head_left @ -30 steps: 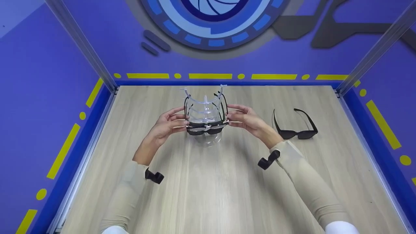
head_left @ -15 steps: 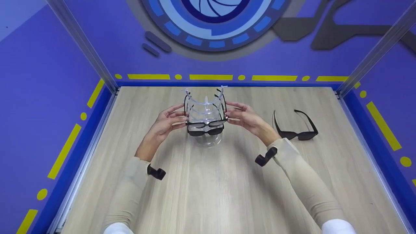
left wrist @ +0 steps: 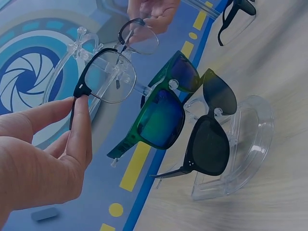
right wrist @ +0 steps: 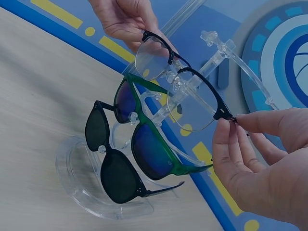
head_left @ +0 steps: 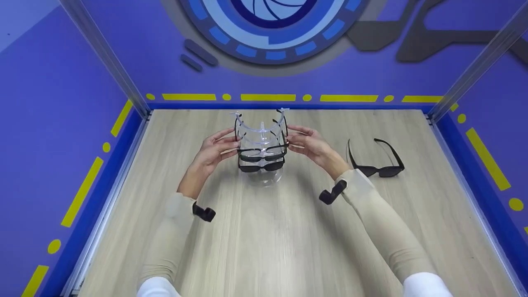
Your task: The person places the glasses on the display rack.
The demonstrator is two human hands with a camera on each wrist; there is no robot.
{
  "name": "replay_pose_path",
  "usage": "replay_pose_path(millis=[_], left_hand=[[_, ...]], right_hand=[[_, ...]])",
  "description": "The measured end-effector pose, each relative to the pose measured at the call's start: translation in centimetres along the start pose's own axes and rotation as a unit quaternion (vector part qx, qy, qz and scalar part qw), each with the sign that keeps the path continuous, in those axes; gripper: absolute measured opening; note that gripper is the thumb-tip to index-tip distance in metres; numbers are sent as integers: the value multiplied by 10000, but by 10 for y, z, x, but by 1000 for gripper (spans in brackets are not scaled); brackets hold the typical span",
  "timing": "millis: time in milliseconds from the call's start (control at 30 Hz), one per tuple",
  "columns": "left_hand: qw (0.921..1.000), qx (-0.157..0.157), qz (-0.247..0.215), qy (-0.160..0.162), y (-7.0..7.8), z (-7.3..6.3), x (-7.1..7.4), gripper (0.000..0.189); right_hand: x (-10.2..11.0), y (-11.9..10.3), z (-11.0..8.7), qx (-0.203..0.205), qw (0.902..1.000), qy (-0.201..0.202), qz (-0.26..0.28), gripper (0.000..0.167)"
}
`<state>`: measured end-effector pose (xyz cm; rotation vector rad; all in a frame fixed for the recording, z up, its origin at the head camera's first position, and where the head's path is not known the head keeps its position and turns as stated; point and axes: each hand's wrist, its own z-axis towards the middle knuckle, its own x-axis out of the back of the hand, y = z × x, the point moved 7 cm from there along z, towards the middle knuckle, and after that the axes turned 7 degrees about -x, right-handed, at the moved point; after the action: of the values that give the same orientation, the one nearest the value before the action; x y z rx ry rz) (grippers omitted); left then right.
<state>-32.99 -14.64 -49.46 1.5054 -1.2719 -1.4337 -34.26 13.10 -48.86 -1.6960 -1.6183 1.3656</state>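
My left hand [head_left: 209,154] and right hand [head_left: 314,149] pinch a pair of clear-lensed eyeglasses [right wrist: 201,82] with black brow bars, one at each hinge. The glasses are held level, their front facing me, at an upper part of a clear plastic eyewear stand [left wrist: 262,130]. Below them on the stand sit green-framed sunglasses [left wrist: 161,120] with mirrored blue-green lenses. Lowest on it are black sunglasses [left wrist: 210,147] with dark lenses. In the right wrist view, the nose area of the eyeglasses overlaps the stand's central post.
Another pair of black sunglasses [head_left: 378,170] lies on the wooden table [head_left: 264,247] right of the stand, temples unfolded and pointing back. Blue patterned walls [head_left: 330,78] enclose the table at the back and both sides. The stand's top arms stick out between my hands.
Both hands have lifted the eyeglasses slightly up and back along the stand. The green-framed sunglasses beneath now show apart from them in the head view. The loose sunglasses stay put.
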Motion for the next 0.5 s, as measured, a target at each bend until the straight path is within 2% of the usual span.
replay_pose_path(millis=[333, 500], left_hand=[[9997, 77, -169, 157, -2, 10, 2, 59], [9996, 93, -129, 234, -2, 10, 3, 57]], right_hand=[[1, -3, 6, 28, 10000, 64, 54, 54], [1, 2, 9, -21, 9999, 80, 92, 56]])
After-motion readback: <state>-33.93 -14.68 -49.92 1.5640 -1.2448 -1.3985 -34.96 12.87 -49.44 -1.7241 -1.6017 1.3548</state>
